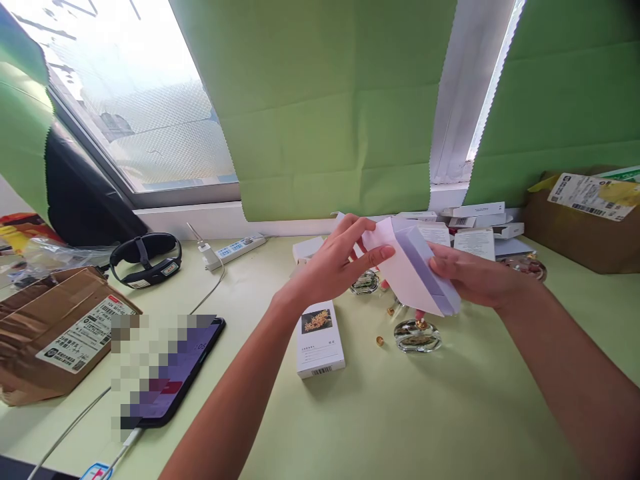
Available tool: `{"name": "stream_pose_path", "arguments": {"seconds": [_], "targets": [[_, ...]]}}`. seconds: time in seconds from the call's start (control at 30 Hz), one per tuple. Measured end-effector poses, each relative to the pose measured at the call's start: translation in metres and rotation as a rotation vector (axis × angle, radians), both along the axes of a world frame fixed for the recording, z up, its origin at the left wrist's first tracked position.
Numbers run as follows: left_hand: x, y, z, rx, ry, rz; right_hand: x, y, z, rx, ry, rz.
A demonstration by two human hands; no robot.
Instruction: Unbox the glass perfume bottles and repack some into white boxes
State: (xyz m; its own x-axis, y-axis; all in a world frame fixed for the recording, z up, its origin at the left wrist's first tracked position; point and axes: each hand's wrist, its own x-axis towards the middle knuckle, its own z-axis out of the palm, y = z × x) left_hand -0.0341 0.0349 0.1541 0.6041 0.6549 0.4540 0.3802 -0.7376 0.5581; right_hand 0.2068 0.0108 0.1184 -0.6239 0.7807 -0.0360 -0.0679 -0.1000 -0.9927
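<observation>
Between my two hands, above the table, a white paper box point(413, 267) is held tilted, with its flaps standing out. My left hand point(347, 257) pinches its left side, thumb on the near face. On the right side, my right hand point(465, 270) grips the box with the thumb on its edge; its other fingers are mostly hidden behind it. Below the box stands a clear glass bottle point(418, 337) with a gold neck. A small gold cap point(380, 341) lies beside it. Another glass bottle point(364, 283) sits farther back, near my left hand. A white printed box point(320, 340) with a flower picture lies left of the bottles.
Several white boxes point(475, 217) are piled at the back right, by a brown carton point(580, 227). At left are a phone point(175, 380) on a cable, a brown parcel point(65, 333), a black headset point(145, 260) and a power strip point(240, 248).
</observation>
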Motion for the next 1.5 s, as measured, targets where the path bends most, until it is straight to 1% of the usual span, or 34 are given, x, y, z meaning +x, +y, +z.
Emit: {"name": "stream_pose_path", "arguments": {"seconds": [0.5,0.67,0.9,1.17,1.37,1.5], "targets": [[0.000,-0.003,0.002,-0.004,0.017,0.013,-0.001,0.001,0.000,0.004,-0.036,-0.010],[-0.001,-0.003,0.002,-0.005,0.011,-0.004,-0.003,0.002,-0.001,0.025,-0.029,-0.016],[0.000,-0.003,0.001,-0.037,-0.014,0.010,-0.005,0.004,-0.002,0.072,-0.056,-0.081],[0.008,-0.005,-0.003,-0.097,-0.086,0.075,-0.015,0.002,0.006,0.184,-0.149,-0.206],[0.009,-0.001,-0.004,-0.155,-0.154,0.051,-0.019,0.001,0.008,0.256,-0.156,-0.261],[0.011,0.000,-0.004,-0.237,-0.223,0.026,-0.020,0.001,0.007,0.262,-0.125,-0.275]]}}
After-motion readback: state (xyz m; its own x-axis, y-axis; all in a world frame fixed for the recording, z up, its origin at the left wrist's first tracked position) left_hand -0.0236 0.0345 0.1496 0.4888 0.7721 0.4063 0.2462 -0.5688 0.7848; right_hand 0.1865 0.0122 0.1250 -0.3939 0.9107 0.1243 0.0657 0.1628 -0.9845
